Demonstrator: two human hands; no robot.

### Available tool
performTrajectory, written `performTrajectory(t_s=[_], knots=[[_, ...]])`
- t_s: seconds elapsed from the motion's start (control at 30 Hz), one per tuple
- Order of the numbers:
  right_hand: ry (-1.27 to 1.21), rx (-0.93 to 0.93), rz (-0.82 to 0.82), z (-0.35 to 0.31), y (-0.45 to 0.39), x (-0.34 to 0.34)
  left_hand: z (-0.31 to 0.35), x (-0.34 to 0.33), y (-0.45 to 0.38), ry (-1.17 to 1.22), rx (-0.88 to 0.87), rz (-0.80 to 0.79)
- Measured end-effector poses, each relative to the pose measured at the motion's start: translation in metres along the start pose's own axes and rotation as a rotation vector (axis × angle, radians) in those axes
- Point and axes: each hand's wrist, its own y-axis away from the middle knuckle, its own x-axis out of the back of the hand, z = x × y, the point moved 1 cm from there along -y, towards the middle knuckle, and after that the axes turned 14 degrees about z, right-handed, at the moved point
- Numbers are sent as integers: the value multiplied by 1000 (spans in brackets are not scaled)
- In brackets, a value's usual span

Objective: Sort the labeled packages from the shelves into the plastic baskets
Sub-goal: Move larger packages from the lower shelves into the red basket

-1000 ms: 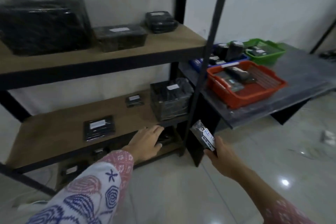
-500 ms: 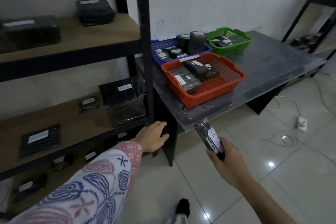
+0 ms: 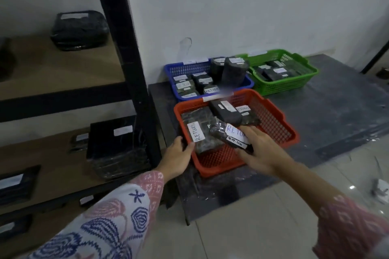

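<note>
My right hand (image 3: 262,150) holds a small black package (image 3: 221,132) with a white "RETURN" label, fingers on top and thumb beneath. The package hangs tilted just above the packages lying in the red basket (image 3: 281,121). My left hand (image 3: 179,156) grips that basket's front left rim, thumb inside next to another "RETURN" package (image 3: 202,120). Behind stand a blue basket (image 3: 169,71) and a green basket (image 3: 312,70), both with labelled black packages in them.
The baskets sit on a low grey table (image 3: 336,111) against the white wall. To the left is a black-framed shelf rack (image 3: 126,48) with wooden boards, bearing a large wrapped package (image 3: 113,143), another one higher up (image 3: 80,29) and small ones. Tiled floor lies at the front right.
The view has turned from the shelves to the table. My right hand carried the package up over the red basket. My left hand left the shelf post and took the basket's rim.
</note>
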Motion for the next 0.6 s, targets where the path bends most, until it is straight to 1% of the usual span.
performTrajectory(t_s=[0.1, 0.2, 0.3, 0.43, 0.6], knots=[[37, 99, -201, 16, -33, -5, 7, -20, 1, 155, 126, 70], [19, 193, -385, 25, -49, -22, 7, -40, 3, 240, 195, 184], [-100, 260, -458, 40, -56, -43, 12, -54, 10, 263, 227, 337], [-279, 217, -511, 62, -65, -57, 13, -67, 21, 287, 229, 463], [-205, 392, -590, 87, -81, -68, 13, -69, 22, 232, 186, 535]])
